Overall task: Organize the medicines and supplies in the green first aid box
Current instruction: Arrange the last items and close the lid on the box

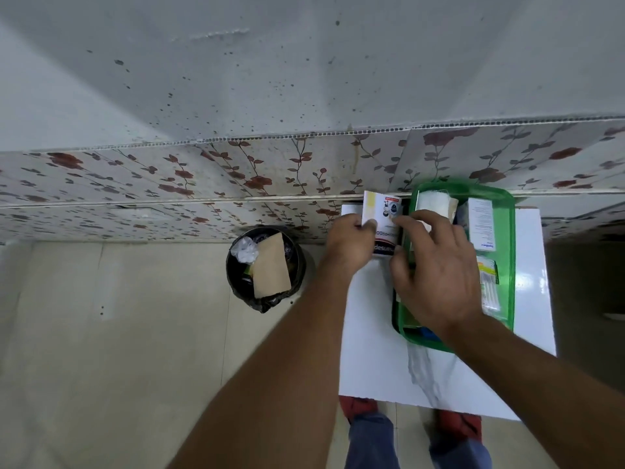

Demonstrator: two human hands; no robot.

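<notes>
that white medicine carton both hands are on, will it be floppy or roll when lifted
The carton looks like thin printed cardboard with flat faces, so it probably stays stiff and will not roll. It likely weighs little. Hard pinching by the left hand and right hand could dent it.

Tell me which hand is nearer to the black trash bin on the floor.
Left. The left hand holds the medicine box over the white table's left edge, just right of the trash bin. The right hand is farther right, over the green first aid box.

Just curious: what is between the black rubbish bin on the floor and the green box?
In the head view, the left hand and the medicine carton it holds lie between the bin and the green box.
</notes>
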